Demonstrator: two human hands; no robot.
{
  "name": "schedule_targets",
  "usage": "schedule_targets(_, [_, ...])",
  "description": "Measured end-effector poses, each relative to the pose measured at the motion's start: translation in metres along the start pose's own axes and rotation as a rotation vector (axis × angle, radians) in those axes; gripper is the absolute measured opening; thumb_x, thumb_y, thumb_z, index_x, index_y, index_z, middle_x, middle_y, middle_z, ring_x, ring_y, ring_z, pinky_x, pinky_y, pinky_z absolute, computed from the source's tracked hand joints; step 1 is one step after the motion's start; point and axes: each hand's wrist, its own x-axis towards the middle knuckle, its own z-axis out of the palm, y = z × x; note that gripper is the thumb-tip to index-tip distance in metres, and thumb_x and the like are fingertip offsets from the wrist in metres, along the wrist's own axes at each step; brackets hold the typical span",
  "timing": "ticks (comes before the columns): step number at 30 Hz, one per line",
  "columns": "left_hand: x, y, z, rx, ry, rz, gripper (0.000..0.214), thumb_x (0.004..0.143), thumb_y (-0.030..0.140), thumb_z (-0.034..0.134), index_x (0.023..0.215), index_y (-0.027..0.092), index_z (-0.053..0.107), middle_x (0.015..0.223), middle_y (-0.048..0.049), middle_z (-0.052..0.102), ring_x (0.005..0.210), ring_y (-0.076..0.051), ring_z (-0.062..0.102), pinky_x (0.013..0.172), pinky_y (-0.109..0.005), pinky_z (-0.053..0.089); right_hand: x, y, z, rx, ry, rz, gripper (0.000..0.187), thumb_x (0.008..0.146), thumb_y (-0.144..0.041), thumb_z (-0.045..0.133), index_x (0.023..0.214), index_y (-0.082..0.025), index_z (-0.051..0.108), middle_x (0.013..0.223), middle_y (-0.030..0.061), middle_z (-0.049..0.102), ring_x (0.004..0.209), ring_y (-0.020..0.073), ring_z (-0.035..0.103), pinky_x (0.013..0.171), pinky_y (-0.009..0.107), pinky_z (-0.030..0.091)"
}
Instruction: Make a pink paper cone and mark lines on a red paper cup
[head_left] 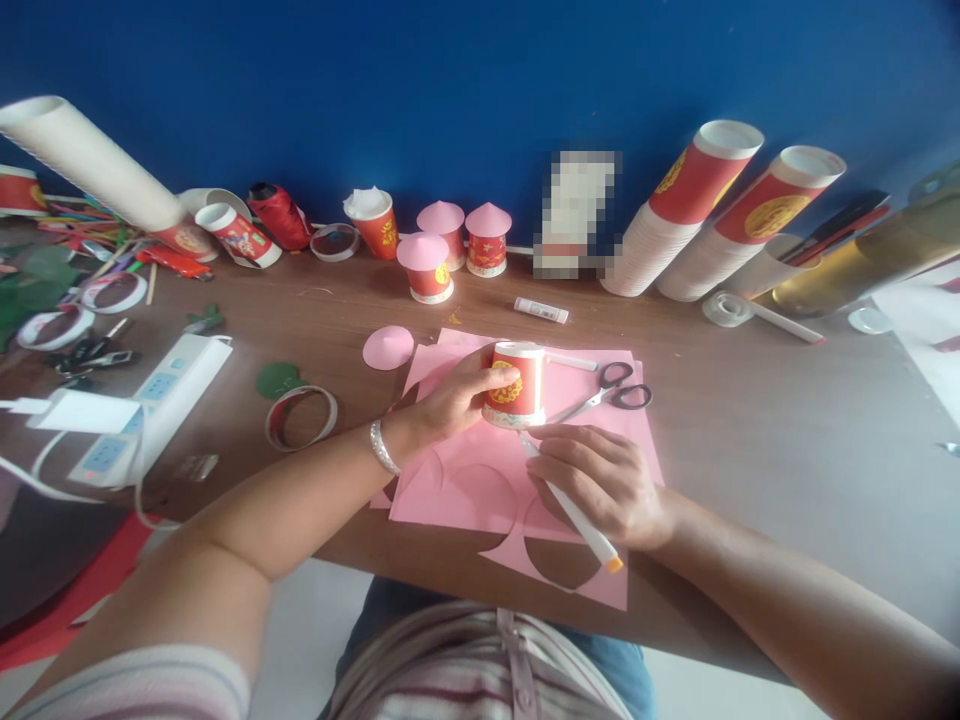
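Observation:
My left hand (469, 385) is wrapped round a short red paper cup (529, 385) with a gold emblem. The cup is upside down, with its patterned rim at the bottom, above a stack of pink paper (465, 440). In my right hand (604, 480) is a white marker (577, 525) with an orange end; its tip points up towards the cup's lower rim. Whether the tip touches the cup I cannot tell. Just behind my right hand lie black-handled scissors (600, 392) on the pink paper. Round holes and circle outlines show in the sheets.
Several pink-topped cups (426, 270) stand at the back, a loose pink cone (388, 347) nearer. A glue stick (541, 309), tape roll (301, 418) and power strip (161, 400) lie about. Tall cup stacks (705, 190) lean against the blue wall (450, 90).

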Motion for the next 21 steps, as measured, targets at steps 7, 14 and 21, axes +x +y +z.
schedule_targets(7, [0.0033, -0.0009, 0.0008, -0.149, -0.007, 0.014, 0.041, 0.097, 0.050, 0.063, 0.118, 0.017, 0.074, 0.114, -0.0119, 0.076, 0.112, -0.030, 0.067, 0.093, -0.040, 0.051, -0.0027, 0.0004, 0.0003, 0.016, -0.017, 0.016, 0.010, 0.097, -0.008, 0.063, 0.105, -0.011, 0.068, 0.089, 0.0089, 0.076, 0.092, 0.0236, 0.079, 0.070, 0.032, 0.063])
schedule_targets(14, [-0.0016, 0.0053, 0.0004, -0.046, -0.078, -0.003, 0.039, 0.088, 0.033, 0.073, 0.124, 0.019, 0.070, 0.109, -0.0080, 0.072, 0.097, -0.022, 0.064, 0.082, -0.033, 0.050, -0.0052, 0.0001, -0.0008, 0.033, -0.027, 0.028, 0.015, 0.095, -0.008, 0.065, 0.109, -0.014, 0.068, 0.092, 0.0083, 0.076, 0.098, 0.0241, 0.079, 0.073, 0.033, 0.065])
schedule_targets(21, [0.0007, 0.0043, 0.0008, -0.012, -0.048, 0.029, 0.026, 0.087, 0.032, 0.075, 0.106, 0.017, 0.065, 0.092, -0.0026, 0.060, 0.079, -0.014, 0.052, 0.070, -0.028, 0.044, -0.0016, 0.0000, -0.0003, 0.015, -0.004, 0.013, 0.010, 0.097, -0.008, 0.063, 0.105, -0.011, 0.068, 0.088, 0.0086, 0.075, 0.092, 0.0240, 0.079, 0.068, 0.031, 0.062])
